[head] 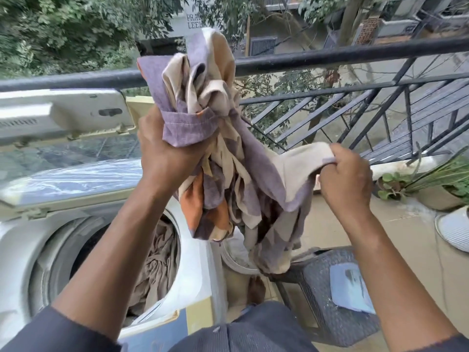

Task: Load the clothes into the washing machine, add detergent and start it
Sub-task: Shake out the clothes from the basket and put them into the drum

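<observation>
Our L hand (175, 146) is clenched round the hem of the patterned cloth (228, 161), held up over the washing machine (33, 245); R hand (345, 176) pinches a loose corner out to the side. Cloth hangs w/ long axis roughly vertical, tail pointing down beside the open tub (142, 257), brown clothes (157, 270) already inside. We'd bunch it, shift left, feed tail first.

I stand on a balcony in daylight, behind a black metal railing (330, 55), with leafy trees (63, 34) beyond. Potted plants (436, 181) sit on the beige floor (396, 224) beside a dark woven chair (327, 295).
</observation>
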Tool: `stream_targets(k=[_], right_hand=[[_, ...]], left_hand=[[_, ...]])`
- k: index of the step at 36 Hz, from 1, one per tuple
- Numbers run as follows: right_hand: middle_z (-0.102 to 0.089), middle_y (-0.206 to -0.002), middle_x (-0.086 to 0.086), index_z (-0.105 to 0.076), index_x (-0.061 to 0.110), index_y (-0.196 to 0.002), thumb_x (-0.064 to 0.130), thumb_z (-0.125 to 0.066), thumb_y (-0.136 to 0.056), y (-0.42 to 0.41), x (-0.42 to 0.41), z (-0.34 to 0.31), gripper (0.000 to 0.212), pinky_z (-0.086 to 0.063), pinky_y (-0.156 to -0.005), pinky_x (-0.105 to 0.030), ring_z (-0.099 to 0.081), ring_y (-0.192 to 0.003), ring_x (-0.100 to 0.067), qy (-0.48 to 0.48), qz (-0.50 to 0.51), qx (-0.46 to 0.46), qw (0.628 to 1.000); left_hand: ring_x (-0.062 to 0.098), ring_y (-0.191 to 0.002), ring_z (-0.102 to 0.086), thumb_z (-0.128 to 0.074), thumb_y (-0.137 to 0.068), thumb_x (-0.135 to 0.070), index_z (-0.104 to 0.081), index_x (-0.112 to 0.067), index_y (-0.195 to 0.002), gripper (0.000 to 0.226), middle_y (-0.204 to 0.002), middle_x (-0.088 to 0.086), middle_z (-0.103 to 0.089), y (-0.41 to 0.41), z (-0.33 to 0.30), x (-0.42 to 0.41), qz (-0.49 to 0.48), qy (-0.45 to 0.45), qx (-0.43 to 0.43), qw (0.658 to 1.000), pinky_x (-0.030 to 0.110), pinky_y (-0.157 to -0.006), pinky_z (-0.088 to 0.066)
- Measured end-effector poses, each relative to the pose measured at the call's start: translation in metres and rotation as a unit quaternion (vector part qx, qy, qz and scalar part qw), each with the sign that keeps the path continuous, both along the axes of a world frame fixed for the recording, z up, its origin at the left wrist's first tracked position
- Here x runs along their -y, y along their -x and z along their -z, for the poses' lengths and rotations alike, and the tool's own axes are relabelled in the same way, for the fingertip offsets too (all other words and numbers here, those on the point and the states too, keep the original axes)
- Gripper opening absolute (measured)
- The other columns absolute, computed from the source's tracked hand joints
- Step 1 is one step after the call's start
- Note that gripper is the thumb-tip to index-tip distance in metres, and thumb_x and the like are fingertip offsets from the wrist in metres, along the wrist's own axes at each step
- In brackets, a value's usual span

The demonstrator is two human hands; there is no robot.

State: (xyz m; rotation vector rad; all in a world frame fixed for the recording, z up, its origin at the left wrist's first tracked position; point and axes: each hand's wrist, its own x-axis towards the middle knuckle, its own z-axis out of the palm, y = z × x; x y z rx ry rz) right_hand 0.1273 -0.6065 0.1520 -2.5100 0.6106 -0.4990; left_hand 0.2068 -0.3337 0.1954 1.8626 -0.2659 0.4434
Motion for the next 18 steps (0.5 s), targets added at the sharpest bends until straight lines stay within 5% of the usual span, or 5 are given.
stream_targets(k=[3,6,8,12,18], right_hand=[[-0.068,-0.083,-0.018,-0.068,0.011,-0.105,0.007,-0.045,-0.078,0.002,-0.007,0.0,0.036,-0.047,-0.06,-0.044,-0.057,-0.076,-0.039,-0.036,-0.002,0.081,0.996],[-0.069,-0.102,-0.023,-0.067,0.014,-0.111,0.008,-0.047,-0.087,-0.005,-0.007,0.036,0.032,-0.039,-0.067,-0.039,-0.064,-0.093,-0.044,-0.018,-0.049,-0.113,0.992],[-0.069,-0.107,-0.021,-0.067,0.019,-0.094,0.009,-0.047,-0.087,-0.008,-0.003,0.05,0.023,-0.041,-0.07,-0.038,-0.063,-0.1,-0.044,-0.054,-0.085,-0.225,0.969],[-0.068,-0.085,-0.014,-0.064,0.011,-0.086,0.016,-0.039,-0.075,-0.01,0.001,0.038,0.028,-0.054,-0.071,-0.044,-0.062,-0.085,-0.04,-0.106,-0.075,-0.134,0.982],[-0.072,-0.086,-0.013,-0.068,0.011,-0.094,0.015,-0.04,-0.076,-0.018,-0.008,-0.003,0.034,-0.057,-0.077,-0.055,-0.067,-0.087,-0.037,-0.198,-0.168,-0.042,0.965]], left_hand=[[-0.025,-0.083,-0.063,-0.095,-0.075,-0.029,-0.068,-0.039,-0.093,0.033,-0.085,-0.053,-0.062,-0.003,0.006,0.0,-0.014,-0.002,0.0,1.0,0.008,-0.073,-0.053],[-0.015,-0.086,-0.068,-0.094,-0.072,-0.04,-0.072,-0.049,-0.091,0.03,-0.084,-0.04,-0.07,-0.003,-0.001,0.003,-0.016,-0.01,-0.013,1.0,0.024,-0.077,-0.062],[-0.004,-0.088,-0.073,-0.094,-0.073,-0.038,-0.074,-0.042,-0.095,0.03,-0.088,-0.025,-0.074,-0.002,0.002,0.004,-0.004,-0.017,-0.01,1.0,0.039,-0.076,-0.065],[0.018,-0.084,-0.078,-0.093,-0.075,-0.036,-0.079,-0.014,-0.1,0.036,-0.091,0.001,-0.08,0.004,0.02,0.001,0.001,-0.047,-0.019,0.999,0.051,-0.069,-0.062],[0.016,-0.103,-0.076,-0.091,-0.073,-0.05,-0.077,-0.024,-0.113,0.05,-0.107,-0.003,-0.08,0.002,0.047,-0.002,0.043,-0.054,-0.093,0.993,0.052,-0.085,-0.063]])
